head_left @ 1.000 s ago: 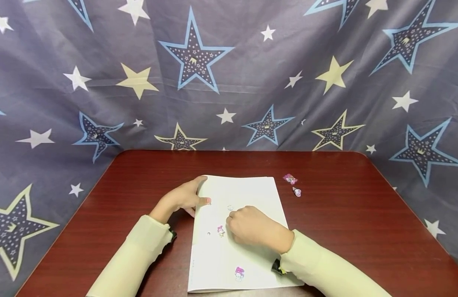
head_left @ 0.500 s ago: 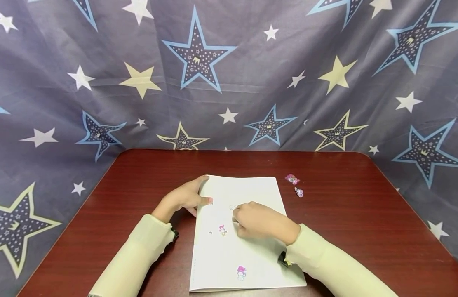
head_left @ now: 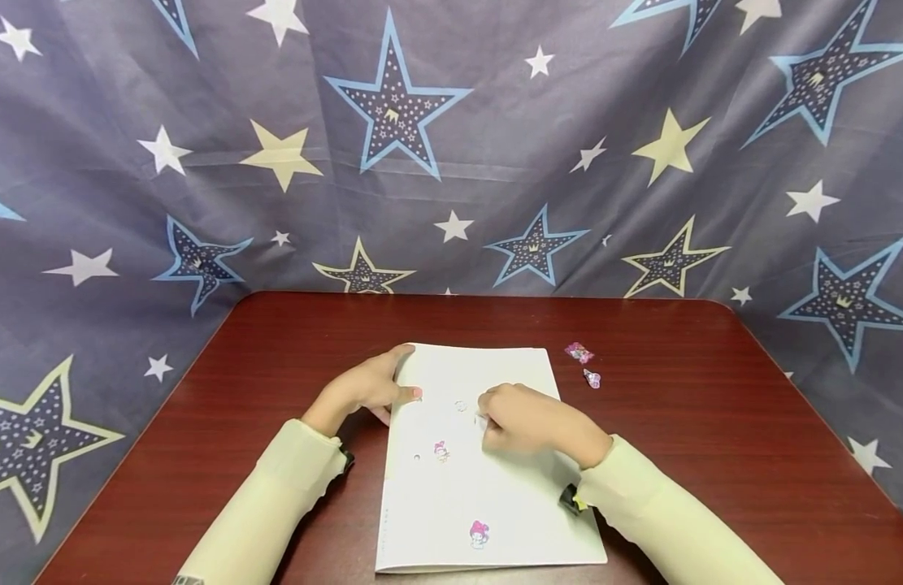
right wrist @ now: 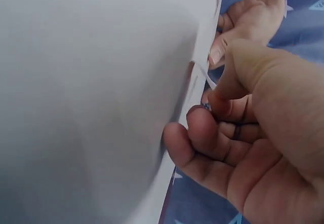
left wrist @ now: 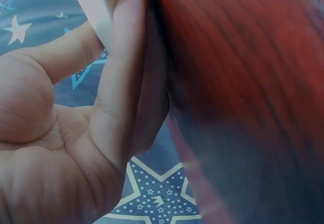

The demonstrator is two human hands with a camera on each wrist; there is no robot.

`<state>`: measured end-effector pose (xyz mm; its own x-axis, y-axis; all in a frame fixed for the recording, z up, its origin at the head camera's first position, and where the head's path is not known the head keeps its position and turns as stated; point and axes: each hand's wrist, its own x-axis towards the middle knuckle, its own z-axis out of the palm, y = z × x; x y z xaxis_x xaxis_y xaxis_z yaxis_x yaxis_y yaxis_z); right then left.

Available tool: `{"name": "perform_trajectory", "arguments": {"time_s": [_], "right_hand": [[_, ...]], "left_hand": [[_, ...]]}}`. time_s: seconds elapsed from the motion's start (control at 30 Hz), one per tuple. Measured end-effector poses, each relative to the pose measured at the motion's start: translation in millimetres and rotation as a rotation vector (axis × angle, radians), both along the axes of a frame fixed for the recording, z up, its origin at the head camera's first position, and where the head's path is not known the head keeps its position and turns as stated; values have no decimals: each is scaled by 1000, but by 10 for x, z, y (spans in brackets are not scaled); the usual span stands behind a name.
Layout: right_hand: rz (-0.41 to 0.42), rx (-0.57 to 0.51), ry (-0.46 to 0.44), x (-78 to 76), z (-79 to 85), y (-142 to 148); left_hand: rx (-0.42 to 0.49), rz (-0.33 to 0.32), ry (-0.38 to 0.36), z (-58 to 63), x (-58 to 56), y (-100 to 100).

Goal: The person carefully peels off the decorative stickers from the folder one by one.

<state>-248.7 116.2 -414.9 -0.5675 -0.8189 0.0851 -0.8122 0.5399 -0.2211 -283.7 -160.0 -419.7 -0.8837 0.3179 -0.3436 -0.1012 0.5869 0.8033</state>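
Observation:
A white booklet (head_left: pixel 520 512) lies on the table. At its left edge my left hand (head_left: pixel 366 388) grips it, thumb on top and the other fingers at the edge. Over the page, the curled right hand (head_left: pixel 535 418) pinches a thin whitish strip (right wrist: pixel 206 75) between thumb and finger; it looks like part of a sticker, its full shape hidden. A small dark patterned bit shows beside those fingertips. Near this hand is a faint round sticker (head_left: pixel 461 406). A pink-and-white character sticker (head_left: pixel 441 451) is left of the hand, and another character sticker (head_left: pixel 479 533) sits near the bottom edge.
Two small stickers lie on the dark red table (head_left: pixel 678 422) right of the booklet: a pink one (head_left: pixel 579 352) and a purple-white one (head_left: pixel 592 379). A grey star-patterned cloth (head_left: pixel 480 162) hangs behind the table.
The right hand has moved right and slightly up, away from the faint round sticker, which now shows fully. A bit of the pinched strip has come into sight. The left hand keeps its grip.

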Motion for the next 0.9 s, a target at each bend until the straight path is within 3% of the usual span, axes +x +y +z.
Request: {"name": "perform_trajectory", "arguments": {"time_s": [0.23,0.53,0.73,0.9], "right_hand": [[-48,-24,3,-109,22,151],[-114,-57,88,-266,155,447],[-288,-82,69,-400,313,764],[-421,-120,-17,-486,365,1081]], "left_hand": [[1,2,-7,-4,-5,-8],[-7,-28,-9,35,-33,23],[8,1,-21,26,-10,3],[-7,2,-10,19,2,8]]}}
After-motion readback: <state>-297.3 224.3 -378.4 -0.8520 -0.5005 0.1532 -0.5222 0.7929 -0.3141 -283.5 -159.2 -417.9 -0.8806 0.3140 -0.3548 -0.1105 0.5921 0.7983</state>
